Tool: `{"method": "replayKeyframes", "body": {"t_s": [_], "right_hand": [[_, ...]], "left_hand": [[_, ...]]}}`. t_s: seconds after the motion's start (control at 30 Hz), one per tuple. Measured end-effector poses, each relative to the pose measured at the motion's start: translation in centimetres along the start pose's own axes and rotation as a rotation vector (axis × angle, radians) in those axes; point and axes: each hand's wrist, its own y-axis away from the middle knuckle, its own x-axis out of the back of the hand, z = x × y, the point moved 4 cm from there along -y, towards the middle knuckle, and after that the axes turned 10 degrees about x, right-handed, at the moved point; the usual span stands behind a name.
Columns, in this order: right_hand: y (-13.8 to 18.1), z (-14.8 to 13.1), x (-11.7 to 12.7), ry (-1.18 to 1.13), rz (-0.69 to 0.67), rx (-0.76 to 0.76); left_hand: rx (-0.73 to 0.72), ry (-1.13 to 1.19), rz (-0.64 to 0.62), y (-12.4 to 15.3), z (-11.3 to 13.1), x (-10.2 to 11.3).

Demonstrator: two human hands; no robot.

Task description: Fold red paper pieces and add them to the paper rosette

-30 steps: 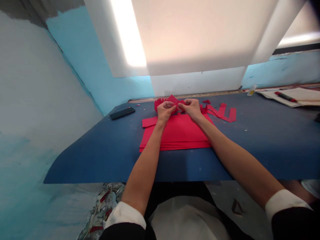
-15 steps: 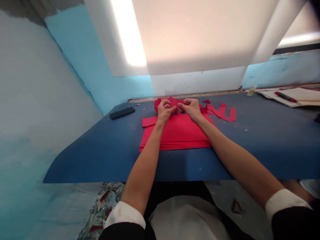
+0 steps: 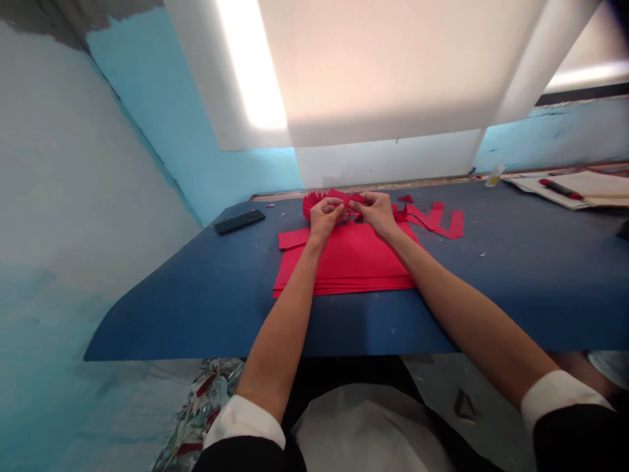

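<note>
Between my two hands is a red paper piece (image 3: 339, 194), raised above the far edge of a stack of red paper sheets (image 3: 361, 255). My left hand (image 3: 325, 216) pinches its left part, and my right hand (image 3: 373, 211) pinches the right part with thumb and fingers. The fingertips nearly meet, and they hide much of the piece. Just behind my left hand sits a red pleated paper shape (image 3: 312, 199) with a jagged edge. A red paper strip (image 3: 293, 238) pokes out at the stack's left side.
Red paper strips (image 3: 449, 226) and scraps lie right of the stack on the blue tabletop (image 3: 521, 282). A dark phone-like slab (image 3: 240, 221) rests at left. Far right are a small glue bottle (image 3: 494, 176), papers (image 3: 602, 187) and a red marker (image 3: 560, 189). A wall stands behind.
My fingertips have drawn slightly closer together, and the red paper piece between them has shifted and tilted a little. The stack and the other things stay where they were.
</note>
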Motion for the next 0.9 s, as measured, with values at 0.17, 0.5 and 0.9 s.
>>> {"method": "replayKeyframes", "body": {"t_s": [0.17, 0.5, 0.9], "right_hand": [[0.0, -0.3, -0.2, -0.152, 0.0, -0.033], [0.1, 0.0, 0.0, -0.118, 0.117, -0.076], [0.1, 0.7, -0.4, -0.179, 0.232, -0.183]], "left_hand": [[0.018, 0.057, 0.004, -0.3, -0.2, 0.4], [-0.105, -0.017, -0.057, -0.9, -0.5, 0.4], [-0.229, -0.136, 0.028, -0.7, 0.0, 0.5]]}}
